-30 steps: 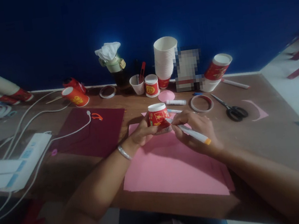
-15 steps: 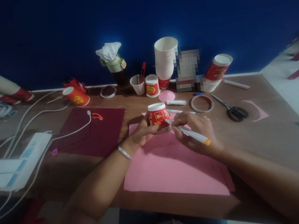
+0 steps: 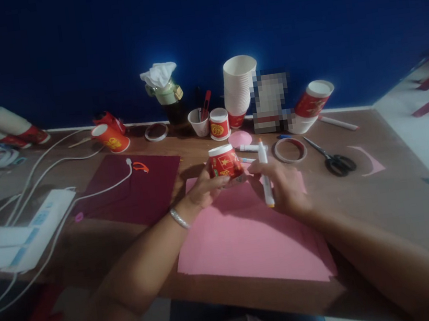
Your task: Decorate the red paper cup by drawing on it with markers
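Observation:
A red paper cup (image 3: 224,162) with gold print and a white base turned up is gripped by my left hand (image 3: 205,187), just above the pink paper (image 3: 244,241). My right hand (image 3: 286,182) holds a white marker (image 3: 266,180) nearly upright, its orange tip pointing away from me. The marker is apart from the cup, a little to its right. Some fingertips of the right hand are near the cup's lower edge; I cannot tell whether they touch it. Behind the hands lie a capped marker (image 3: 252,148) and a pink paper disc (image 3: 240,138).
Scissors (image 3: 337,161) and a tape roll (image 3: 289,150) lie to the right. Along the wall stand stacked cups (image 3: 240,86), a lidded jar (image 3: 169,103) and a small red cup (image 3: 219,125). Left are a dark red sheet (image 3: 132,192), a power strip (image 3: 38,231) and white cables.
My right hand has drawn the marker back from the cup and swung it from slanted to nearly upright. The left hand still holds the cup, now tipped slightly differently.

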`<state>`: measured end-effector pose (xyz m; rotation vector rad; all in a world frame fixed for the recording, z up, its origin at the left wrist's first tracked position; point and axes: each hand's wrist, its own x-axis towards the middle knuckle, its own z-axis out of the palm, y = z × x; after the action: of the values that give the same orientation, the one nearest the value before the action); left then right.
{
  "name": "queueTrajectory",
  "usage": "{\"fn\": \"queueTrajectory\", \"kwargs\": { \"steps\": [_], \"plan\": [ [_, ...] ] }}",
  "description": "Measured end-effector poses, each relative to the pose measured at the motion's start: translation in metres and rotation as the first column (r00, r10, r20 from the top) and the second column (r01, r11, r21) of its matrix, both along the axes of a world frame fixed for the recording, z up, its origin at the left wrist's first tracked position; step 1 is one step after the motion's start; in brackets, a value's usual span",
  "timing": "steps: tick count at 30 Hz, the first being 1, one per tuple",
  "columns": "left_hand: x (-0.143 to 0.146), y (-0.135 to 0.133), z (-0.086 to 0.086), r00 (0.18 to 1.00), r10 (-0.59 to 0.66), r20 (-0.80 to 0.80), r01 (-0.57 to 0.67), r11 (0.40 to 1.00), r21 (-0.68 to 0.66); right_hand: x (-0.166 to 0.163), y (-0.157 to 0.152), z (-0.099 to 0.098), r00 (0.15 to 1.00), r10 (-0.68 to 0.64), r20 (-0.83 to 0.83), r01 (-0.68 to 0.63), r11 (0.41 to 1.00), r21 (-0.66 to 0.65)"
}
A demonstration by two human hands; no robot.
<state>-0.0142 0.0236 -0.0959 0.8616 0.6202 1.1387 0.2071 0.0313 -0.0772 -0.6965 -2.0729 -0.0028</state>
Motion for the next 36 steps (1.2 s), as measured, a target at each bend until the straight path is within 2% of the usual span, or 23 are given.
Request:
{"fn": "queueTrajectory", "kwargs": {
  "steps": [3,5,9,12,15,22,26,29,36],
  "plan": [
    [0.003,0.001,0.001,0.996,0.083,-0.030,-0.084,0.996,-0.013,0.001,0.004,-0.005,0.988,0.072,0.135,-0.098,0.974,0.204],
    [0.004,0.001,0.002,0.991,0.124,-0.057,-0.125,0.992,-0.013,0.001,0.004,-0.003,0.976,0.052,0.211,-0.114,0.949,0.294],
    [0.006,-0.001,0.007,0.993,0.077,-0.088,-0.077,0.997,0.002,0.001,0.001,0.005,0.966,-0.005,0.259,-0.097,0.921,0.377],
    [0.006,-0.003,0.009,0.996,0.046,-0.073,-0.045,0.999,0.006,0.000,0.001,0.004,0.967,0.014,0.256,-0.102,0.936,0.336],
    [0.006,-0.003,0.007,0.998,0.070,0.003,-0.070,0.998,0.003,0.002,0.002,-0.002,0.974,0.043,0.223,-0.095,0.969,0.227],
    [0.002,0.003,0.000,0.996,0.055,0.066,-0.047,0.992,-0.119,0.006,0.007,-0.016,0.990,0.029,0.138,-0.042,0.995,0.095],
    [0.000,0.004,0.002,0.997,0.055,0.054,-0.050,0.996,-0.080,0.006,0.010,-0.020,0.997,0.025,0.074,-0.024,1.000,-0.018],
    [0.001,0.002,0.005,0.998,0.061,0.026,-0.060,0.997,-0.040,0.005,0.012,-0.020,0.999,0.028,0.030,-0.027,0.999,-0.047],
    [0.006,0.000,0.007,0.986,0.148,-0.082,-0.147,0.989,0.016,0.007,0.007,-0.012,0.990,-0.050,0.134,0.067,0.990,-0.121]
  ]
}}
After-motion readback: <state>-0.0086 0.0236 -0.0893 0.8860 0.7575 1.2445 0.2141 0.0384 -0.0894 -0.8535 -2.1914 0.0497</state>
